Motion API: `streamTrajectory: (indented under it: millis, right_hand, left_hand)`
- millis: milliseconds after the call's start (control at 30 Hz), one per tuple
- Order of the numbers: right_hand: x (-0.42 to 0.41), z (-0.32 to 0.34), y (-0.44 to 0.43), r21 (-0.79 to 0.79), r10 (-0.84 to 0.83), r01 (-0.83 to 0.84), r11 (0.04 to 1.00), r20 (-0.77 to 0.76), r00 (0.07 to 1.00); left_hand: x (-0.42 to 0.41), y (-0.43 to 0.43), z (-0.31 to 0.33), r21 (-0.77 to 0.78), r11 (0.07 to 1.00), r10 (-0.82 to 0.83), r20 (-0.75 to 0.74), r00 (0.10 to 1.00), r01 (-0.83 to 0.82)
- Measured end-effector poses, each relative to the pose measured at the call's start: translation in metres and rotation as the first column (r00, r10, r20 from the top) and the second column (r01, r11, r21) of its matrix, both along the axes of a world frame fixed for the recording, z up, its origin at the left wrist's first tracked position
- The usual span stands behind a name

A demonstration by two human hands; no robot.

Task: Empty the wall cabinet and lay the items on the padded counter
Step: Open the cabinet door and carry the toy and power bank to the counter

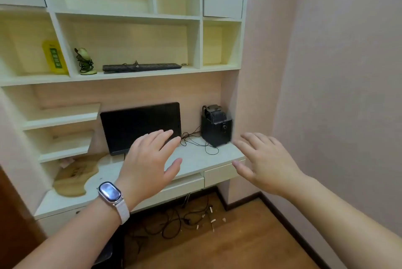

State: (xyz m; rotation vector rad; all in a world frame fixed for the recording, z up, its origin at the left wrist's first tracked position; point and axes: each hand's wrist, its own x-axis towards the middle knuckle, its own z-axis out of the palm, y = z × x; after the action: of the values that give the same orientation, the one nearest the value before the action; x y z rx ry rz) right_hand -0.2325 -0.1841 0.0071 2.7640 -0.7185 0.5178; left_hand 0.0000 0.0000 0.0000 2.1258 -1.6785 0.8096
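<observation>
The wall cabinet (130,16) has open cream shelves. On its lowest shelf lie a black keyboard (141,67), a small figurine wrapped in dark cord (84,62) and a yellow packet with a green label (54,56). Below is the pale counter (195,160). My left hand (150,160), a watch on its wrist, hovers open above the counter in front of a black monitor (139,125). My right hand (265,162) is open too, fingers spread, just off the counter's right end. Neither hand holds anything.
A black speaker box (216,127) with trailing wires stands at the counter's back right. A wooden board (75,175) lies at the left. Small side shelves (63,116) step down on the left. Cables and small bits litter the wooden floor (239,236). A pink wall (326,72) closes the right.
</observation>
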Motion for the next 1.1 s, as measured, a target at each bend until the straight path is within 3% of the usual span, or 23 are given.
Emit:
streamTrajectory:
  millis: [400,700,1100]
  right_hand:
    - [-0.011,-0.003,-0.161,0.004,0.078,-0.079,0.997,0.053,0.996]
    - [-0.017,0.009,-0.240,0.002,0.095,-0.095,0.996,0.046,0.994]
    - [0.058,0.019,-0.311,-0.041,0.110,-0.108,0.993,0.051,0.993]
  left_hand:
    - [-0.029,-0.165,0.002,0.008,1.000,0.016,0.075,0.997,-0.016]
    - [-0.035,-0.241,0.006,0.023,0.999,0.036,0.094,0.995,-0.038]
    - [0.045,-0.317,0.011,-0.054,0.998,0.027,0.094,0.995,-0.022]
